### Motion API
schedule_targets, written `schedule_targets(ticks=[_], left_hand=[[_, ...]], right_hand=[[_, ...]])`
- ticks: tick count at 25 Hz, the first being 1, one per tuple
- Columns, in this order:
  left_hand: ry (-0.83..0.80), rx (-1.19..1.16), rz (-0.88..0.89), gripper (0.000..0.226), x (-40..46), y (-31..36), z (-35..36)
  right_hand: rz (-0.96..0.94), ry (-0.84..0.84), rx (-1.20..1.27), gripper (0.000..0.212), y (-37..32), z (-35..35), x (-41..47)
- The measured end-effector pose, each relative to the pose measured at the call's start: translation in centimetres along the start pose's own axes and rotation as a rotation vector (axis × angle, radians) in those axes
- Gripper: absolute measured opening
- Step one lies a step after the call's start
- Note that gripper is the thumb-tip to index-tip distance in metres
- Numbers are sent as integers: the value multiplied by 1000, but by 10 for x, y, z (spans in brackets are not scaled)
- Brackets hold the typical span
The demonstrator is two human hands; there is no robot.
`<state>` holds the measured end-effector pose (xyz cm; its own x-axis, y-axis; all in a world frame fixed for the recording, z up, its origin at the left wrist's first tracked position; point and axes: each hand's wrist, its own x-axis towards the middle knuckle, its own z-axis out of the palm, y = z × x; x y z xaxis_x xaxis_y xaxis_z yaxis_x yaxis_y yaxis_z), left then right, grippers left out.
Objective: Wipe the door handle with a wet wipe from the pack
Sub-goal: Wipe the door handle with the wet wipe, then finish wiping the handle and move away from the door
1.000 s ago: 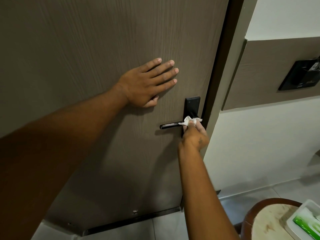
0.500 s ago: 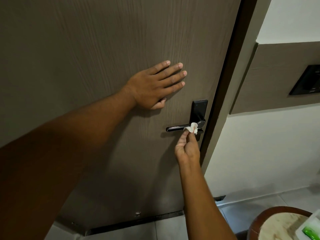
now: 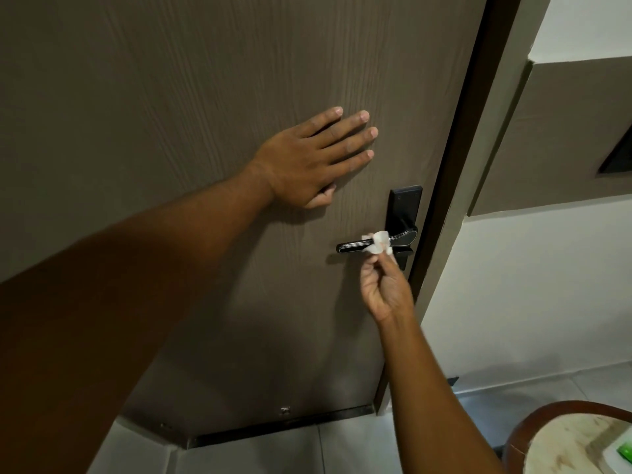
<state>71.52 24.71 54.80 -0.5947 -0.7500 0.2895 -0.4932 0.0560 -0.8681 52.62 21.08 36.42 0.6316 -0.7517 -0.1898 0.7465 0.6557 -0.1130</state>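
A black lever door handle (image 3: 350, 246) on a black lock plate (image 3: 404, 203) sits at the right edge of a brown wood-grain door (image 3: 171, 97). My right hand (image 3: 384, 289) reaches up from below and pinches a small crumpled white wet wipe (image 3: 378, 242), which presses on the middle of the lever. My left hand (image 3: 314, 159) lies flat on the door, fingers spread, up and left of the handle. A corner of the wipe pack (image 3: 620, 455), white with green, shows at the bottom right.
The dark door frame (image 3: 455, 200) runs along the door's right edge, with a white wall beyond. A round stool with a brown rim (image 3: 533, 425) stands at the bottom right and carries the pack. A dark wall panel (image 3: 619, 159) sits at the right edge.
My right hand has slid the wipe leftward along the lever, from the lock-plate end toward its middle. My left hand stays flat on the door. The view has shifted slightly.
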Motion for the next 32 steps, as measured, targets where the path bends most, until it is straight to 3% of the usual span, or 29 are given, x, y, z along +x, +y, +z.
schedule_targets(ticks=[4,8,11,13,15,19,24,27,28,30,32], left_hand=[[22,-9,1,70,-1,-1,2],[18,-33,4,69,-1,1,3],[7,-80,15,68,0,0,-6],[14,-165,-46,64,2,6,-14],[43,-392,-188,62,16,37,-27],[-112,-1156,-333,72,94,143,-63],[-160,-1856,-508,19,252,247,-84],[-473,-2252,-441,22,336,324,-88],[-572,-2333,-401,24,360,357,-89],[-702,-2366,-367,22,398,432,-90],[-820,-2313,-364,20,423,513,-92]], right_hand=[[-13,-57,15,16,-1,2,-4],[116,-63,-360,18,65,19,-8],[165,-38,-408,13,65,32,-18],[109,-12,-485,18,29,25,-34],[1,38,-605,19,-24,16,-52],[-202,134,-640,15,-123,12,-77],[-383,240,-708,24,-269,-31,-117],[-445,326,-579,39,-361,-93,-159],[-462,400,-558,35,-389,-118,-175],[-493,632,-570,20,-437,-174,-203],[-512,860,-588,18,-473,-234,-228]])
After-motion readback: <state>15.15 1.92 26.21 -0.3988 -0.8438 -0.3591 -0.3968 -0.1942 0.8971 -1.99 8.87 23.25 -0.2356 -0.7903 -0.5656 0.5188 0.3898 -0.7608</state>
